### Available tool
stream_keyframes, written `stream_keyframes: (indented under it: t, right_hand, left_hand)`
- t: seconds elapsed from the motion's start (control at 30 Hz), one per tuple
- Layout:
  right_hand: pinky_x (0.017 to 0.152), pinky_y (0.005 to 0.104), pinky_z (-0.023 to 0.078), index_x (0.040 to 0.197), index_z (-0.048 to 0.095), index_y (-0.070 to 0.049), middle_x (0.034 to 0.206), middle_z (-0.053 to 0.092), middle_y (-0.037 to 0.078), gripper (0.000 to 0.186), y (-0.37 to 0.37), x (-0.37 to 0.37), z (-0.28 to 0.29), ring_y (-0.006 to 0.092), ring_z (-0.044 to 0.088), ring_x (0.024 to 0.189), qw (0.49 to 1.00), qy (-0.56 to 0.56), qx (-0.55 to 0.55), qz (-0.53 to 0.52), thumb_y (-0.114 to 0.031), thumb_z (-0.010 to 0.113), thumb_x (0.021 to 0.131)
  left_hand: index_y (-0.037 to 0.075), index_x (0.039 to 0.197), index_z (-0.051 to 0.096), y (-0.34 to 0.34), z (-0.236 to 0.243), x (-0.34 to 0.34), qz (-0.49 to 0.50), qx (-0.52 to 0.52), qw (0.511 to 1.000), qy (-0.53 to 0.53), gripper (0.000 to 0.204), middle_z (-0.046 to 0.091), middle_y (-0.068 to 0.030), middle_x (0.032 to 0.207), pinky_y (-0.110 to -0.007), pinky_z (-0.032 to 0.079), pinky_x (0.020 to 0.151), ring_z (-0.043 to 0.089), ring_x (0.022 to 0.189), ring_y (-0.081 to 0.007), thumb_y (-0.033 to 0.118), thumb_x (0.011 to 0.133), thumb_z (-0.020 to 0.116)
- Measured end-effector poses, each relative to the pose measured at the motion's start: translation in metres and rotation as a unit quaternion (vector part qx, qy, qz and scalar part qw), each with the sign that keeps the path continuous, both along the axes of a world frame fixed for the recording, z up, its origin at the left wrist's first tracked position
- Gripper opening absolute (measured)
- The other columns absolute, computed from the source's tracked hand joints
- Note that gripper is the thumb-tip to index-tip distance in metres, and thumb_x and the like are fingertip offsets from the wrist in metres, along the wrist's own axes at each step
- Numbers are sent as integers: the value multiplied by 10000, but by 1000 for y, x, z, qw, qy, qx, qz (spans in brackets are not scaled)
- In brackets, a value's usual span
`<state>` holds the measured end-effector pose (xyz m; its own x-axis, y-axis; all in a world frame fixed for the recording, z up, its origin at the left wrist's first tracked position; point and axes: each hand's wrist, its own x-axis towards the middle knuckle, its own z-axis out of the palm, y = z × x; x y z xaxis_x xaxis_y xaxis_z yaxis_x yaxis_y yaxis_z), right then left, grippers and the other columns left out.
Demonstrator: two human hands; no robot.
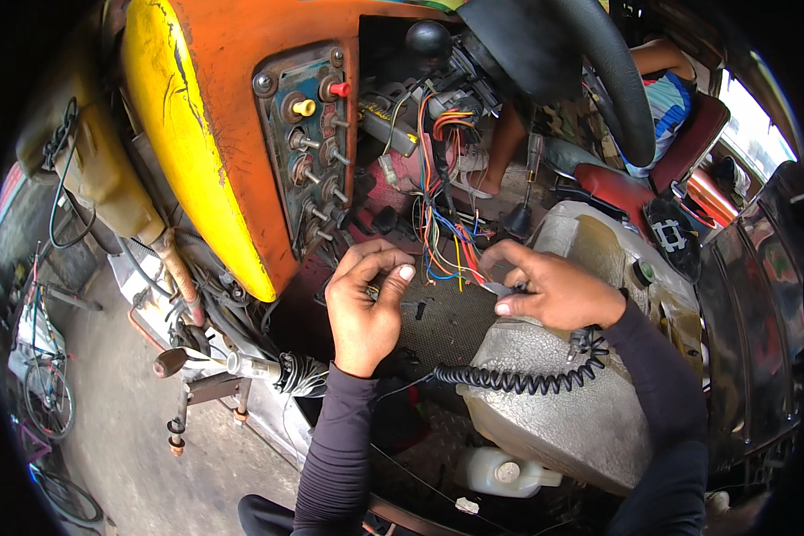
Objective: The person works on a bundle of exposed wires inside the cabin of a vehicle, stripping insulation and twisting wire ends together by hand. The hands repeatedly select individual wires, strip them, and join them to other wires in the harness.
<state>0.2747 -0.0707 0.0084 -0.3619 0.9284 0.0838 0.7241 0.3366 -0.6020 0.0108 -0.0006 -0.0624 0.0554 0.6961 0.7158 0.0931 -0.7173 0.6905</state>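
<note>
My left hand is raised over the dark floor mat, left of a loose wire bundle. Its fingers curl in and the thumb presses toward them; what lies in the pinch is too small to make out. My right hand is closed on a small flat silvery piece, whose kind I cannot tell. Its tip points left at the lower ends of the wires. Those coloured wires, red, blue, yellow, orange and black, hang loose below the steering column. A black coiled cord lies below my right hand.
At the left stands an orange and yellow dashboard with a switch panel. The steering wheel is at the upper right. A silver-grey padded cover bulges beneath my right arm, with a whitish jug below. Another person's leg shows beyond the wires.
</note>
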Motion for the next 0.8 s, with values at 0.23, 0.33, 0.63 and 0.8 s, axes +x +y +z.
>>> stream_keyframes:
  t: [0.23,0.33,0.63,0.8]
  right_hand:
    - [527,239,460,1551,486,-80,992,744,91,554,24,1,-2,71,578,628,978,139,-157,2,-164,716,1054]
    - [457,231,403,1542,483,-56,890,733,84,522,27,-3,-4,54,477,506,972,156,-175,-8,-158,686,1073]
    - [440,237,384,1444,543,-59,881,722,86,407,30,-3,-10,63,507,506,958,203,-205,9,-163,687,1078]
    - [436,233,381,1427,550,-57,885,720,83,384,30,-3,-10,62,504,504,959,201,-199,8,-154,682,1080]
  left_hand:
    - [-18,1020,786,0,-2,0,5,7,1000,3,121,732,-93,1089,-302,535,869,676,959,-173,-27,899,795]
    - [-10,1019,788,0,-2,1,8,11,1000,5,134,739,-108,1088,-322,557,866,707,960,-209,-33,888,795]
    - [-4,1018,790,-1,-2,3,-4,0,1000,2,139,739,-114,1089,-328,564,867,720,954,-221,-36,883,794]
    - [-2,1017,790,-1,-1,1,-2,5,1000,3,137,738,-112,1086,-326,563,866,718,949,-217,-34,884,792]
